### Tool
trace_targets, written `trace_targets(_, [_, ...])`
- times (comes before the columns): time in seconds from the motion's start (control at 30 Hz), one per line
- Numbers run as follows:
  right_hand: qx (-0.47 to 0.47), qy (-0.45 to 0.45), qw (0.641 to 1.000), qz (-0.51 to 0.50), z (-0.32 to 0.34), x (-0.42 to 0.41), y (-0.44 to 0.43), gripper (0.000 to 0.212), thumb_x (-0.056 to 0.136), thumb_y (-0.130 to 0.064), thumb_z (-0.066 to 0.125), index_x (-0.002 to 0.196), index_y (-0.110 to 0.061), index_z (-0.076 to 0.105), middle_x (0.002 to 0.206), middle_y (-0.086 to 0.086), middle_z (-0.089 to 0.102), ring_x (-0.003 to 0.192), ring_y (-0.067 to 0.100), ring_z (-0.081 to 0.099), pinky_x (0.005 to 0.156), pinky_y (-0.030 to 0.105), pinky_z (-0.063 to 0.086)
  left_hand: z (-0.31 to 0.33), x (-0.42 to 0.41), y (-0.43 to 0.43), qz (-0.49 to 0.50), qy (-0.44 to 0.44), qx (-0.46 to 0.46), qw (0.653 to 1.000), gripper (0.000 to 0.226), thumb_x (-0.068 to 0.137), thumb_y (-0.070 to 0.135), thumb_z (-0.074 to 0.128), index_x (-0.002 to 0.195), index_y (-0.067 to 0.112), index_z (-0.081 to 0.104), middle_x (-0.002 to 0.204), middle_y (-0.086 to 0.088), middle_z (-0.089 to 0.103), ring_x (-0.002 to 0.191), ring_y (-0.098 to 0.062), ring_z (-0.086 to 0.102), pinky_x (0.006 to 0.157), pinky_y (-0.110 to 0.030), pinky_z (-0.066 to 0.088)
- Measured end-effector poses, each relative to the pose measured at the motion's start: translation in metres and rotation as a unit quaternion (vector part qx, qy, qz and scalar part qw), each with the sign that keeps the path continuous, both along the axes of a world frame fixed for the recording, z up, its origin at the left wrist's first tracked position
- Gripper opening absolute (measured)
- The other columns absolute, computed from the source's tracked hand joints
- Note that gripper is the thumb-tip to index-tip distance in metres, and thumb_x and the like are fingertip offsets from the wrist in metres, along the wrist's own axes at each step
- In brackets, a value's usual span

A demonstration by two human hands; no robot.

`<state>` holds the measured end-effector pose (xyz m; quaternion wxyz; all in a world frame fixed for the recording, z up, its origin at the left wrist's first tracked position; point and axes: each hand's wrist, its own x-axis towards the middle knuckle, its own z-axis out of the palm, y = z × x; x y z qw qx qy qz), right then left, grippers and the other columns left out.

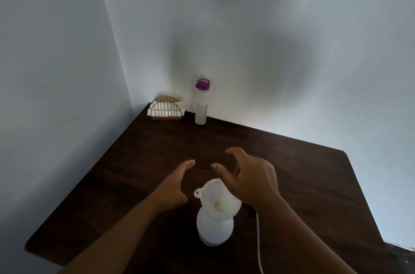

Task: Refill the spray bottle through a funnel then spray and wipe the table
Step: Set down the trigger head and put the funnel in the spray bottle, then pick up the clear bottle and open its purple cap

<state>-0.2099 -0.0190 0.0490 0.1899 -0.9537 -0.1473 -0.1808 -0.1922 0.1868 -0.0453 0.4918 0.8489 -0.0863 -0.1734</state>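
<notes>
Funnel (221,200) seated in the bottle (214,230), both hands (174,186) (253,178) spread empty; pouring, spraying and wiping the table (292,172) remain.

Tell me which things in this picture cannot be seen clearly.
- Spray bottle, head view: its neck is hidden by the funnel.
- White tube, head view: upper end hidden behind the right hand, lower end cut by the bottom edge.
- Clear bottle, far corner: liquid level too small to judge.
</notes>
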Motion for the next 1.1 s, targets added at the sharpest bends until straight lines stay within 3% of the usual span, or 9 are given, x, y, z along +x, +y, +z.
trace_targets(0.07, [-0.016, 0.017, 1.000, -0.007, 0.006, 0.021, 0.004, 0.069, 0.077, -0.076, 0.030, 0.116, -0.026, 0.056, 0.059, -0.011, 0.058, 0.052, 0.003, 0.055, 0.052, 0.025, 0.050, 0.004, 0.016, 0.007, 0.012, -0.011, 0.015, 1.000, 0.097, 0.064, -0.009, 0.063, 0.141, 0.032, 0.021, 0.150, 0.007, 0.027, 0.120, 0.000, 0.038, 0.081, -0.006, 0.040])
trace_targets(0.13, [-0.038, 0.034, 0.999, -0.008, 0.011, 0.047, 0.009, 0.066, 0.080, -0.073, 0.035, 0.124, -0.026, 0.049, 0.071, -0.011, 0.060, 0.062, 0.004, 0.057, 0.058, 0.024, 0.048, 0.011, 0.035, 0.010, 0.043, -0.043, 0.029, 0.998, 0.095, 0.066, -0.004, 0.070, 0.142, 0.028, 0.021, 0.149, 0.006, 0.028, 0.125, 0.000, 0.035, 0.091, -0.007, 0.037])
trace_targets(0.2, [-0.068, 0.059, 0.996, -0.011, 0.014, 0.072, 0.015, 0.066, 0.082, -0.070, 0.039, 0.131, -0.026, 0.041, 0.093, -0.008, 0.063, 0.082, 0.008, 0.058, 0.067, 0.024, 0.048, 0.016, 0.053, 0.011, 0.075, -0.075, 0.031, 0.994, 0.093, 0.067, 0.005, 0.075, 0.141, 0.023, 0.023, 0.148, 0.004, 0.031, 0.133, -0.006, 0.030, 0.105, -0.017, 0.028])
trace_targets(0.33, [-0.144, 0.137, 0.980, 0.000, 0.007, 0.133, 0.033, 0.076, 0.082, -0.068, 0.046, 0.140, -0.023, 0.026, 0.137, 0.004, 0.046, 0.125, 0.022, 0.042, 0.097, 0.038, 0.044, 0.017, 0.102, 0.009, 0.129, -0.097, 0.011, 0.987, 0.080, 0.073, 0.014, 0.074, 0.139, 0.023, 0.028, 0.146, 0.002, 0.036, 0.134, -0.010, 0.033, 0.107, -0.022, 0.025])
trace_targets(0.57, [-0.205, 0.156, 0.966, 0.005, -0.010, 0.244, 0.063, 0.085, 0.081, -0.055, 0.058, 0.143, -0.018, 0.014, 0.149, 0.011, 0.023, 0.134, 0.030, 0.026, 0.104, 0.043, 0.038, 0.002, 0.200, 0.003, 0.142, -0.087, -0.007, 0.986, 0.074, 0.080, 0.019, 0.068, 0.140, 0.026, 0.025, 0.148, 0.005, 0.030, 0.137, -0.011, 0.026, 0.111, -0.029, 0.025])
trace_targets(0.8, [-0.127, 0.151, 0.980, -0.030, -0.019, 0.325, 0.083, 0.088, 0.085, -0.045, 0.060, 0.148, -0.024, 0.002, 0.156, 0.010, -0.015, 0.135, 0.037, 0.027, 0.104, 0.043, 0.035, -0.017, 0.264, 0.001, 0.138, -0.071, -0.027, 0.987, 0.079, 0.080, 0.025, 0.068, 0.143, 0.024, 0.019, 0.150, 0.002, 0.027, 0.137, -0.013, 0.026, 0.105, -0.023, 0.026])
trace_targets(0.9, [-0.131, 0.149, 0.980, -0.029, -0.026, 0.339, 0.089, 0.074, 0.090, -0.042, 0.055, 0.148, -0.023, 0.012, 0.156, 0.011, -0.005, 0.134, 0.035, 0.030, 0.106, 0.042, 0.034, -0.018, 0.282, 0.000, 0.147, -0.065, -0.028, 0.987, 0.078, 0.081, 0.024, 0.067, 0.142, 0.025, 0.020, 0.149, 0.001, 0.028, 0.137, -0.016, 0.028, 0.108, -0.030, 0.030])
trace_targets(1.0, [-0.118, 0.124, 0.985, -0.034, -0.032, 0.339, 0.091, 0.054, 0.093, -0.035, 0.051, 0.141, -0.021, 0.029, 0.145, 0.012, 0.026, 0.121, 0.033, 0.043, 0.096, 0.040, 0.042, -0.021, 0.286, -0.003, 0.143, -0.063, -0.030, 0.987, 0.078, 0.080, 0.024, 0.068, 0.142, 0.024, 0.021, 0.148, 0.001, 0.030, 0.136, -0.017, 0.030, 0.108, -0.032, 0.032])
trace_targets(1.1, [-0.105, 0.132, 0.985, -0.032, -0.029, 0.333, 0.091, 0.045, 0.092, -0.030, 0.054, 0.133, -0.024, 0.036, 0.133, 0.012, 0.040, 0.110, 0.033, 0.049, 0.087, 0.039, 0.046, -0.022, 0.280, -0.004, 0.137, -0.057, -0.040, 0.988, 0.077, 0.079, 0.023, 0.069, 0.141, 0.024, 0.023, 0.145, 0.000, 0.034, 0.132, -0.017, 0.034, 0.107, -0.032, 0.035])
